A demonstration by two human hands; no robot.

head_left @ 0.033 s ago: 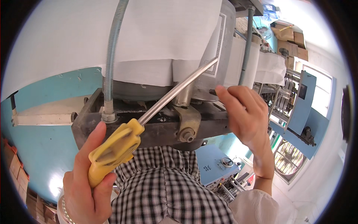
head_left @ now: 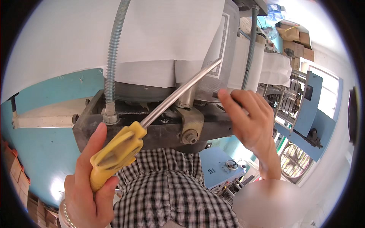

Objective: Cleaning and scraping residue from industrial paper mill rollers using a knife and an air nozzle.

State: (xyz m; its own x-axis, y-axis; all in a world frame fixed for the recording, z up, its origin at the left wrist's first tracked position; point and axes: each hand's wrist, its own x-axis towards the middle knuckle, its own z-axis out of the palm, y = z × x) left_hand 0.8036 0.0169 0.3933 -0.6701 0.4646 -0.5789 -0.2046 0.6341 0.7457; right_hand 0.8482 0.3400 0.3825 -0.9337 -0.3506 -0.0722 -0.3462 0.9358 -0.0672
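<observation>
My left hand [head_left: 85,182] is closed round the yellow handle of a screwdriver [head_left: 118,150], one finger stretched along its side. The long bare shaft slants up and right across the machine, with its tip over a printed frame pattern on the clear-covered roller [head_left: 224,49]. My right hand [head_left: 251,114] is curled at the right end of the dark steel crossbar [head_left: 159,135]. A short dark rod end [head_left: 215,95] sticks out past its fingers; the rest of that piece is hidden in the hand.
A threaded rod [head_left: 114,57] with a nut rises at the left, and another threaded rod [head_left: 251,49] stands at the right. White paper [head_left: 163,30] covers the larger roller. A bracket with a bolt [head_left: 190,136] sits on the crossbar. Blue machinery [head_left: 220,167] is below right.
My right hand has shifted slightly downward, and the dark rod end has moved a little left with it. My left hand and the screwdriver are nearly unchanged.
</observation>
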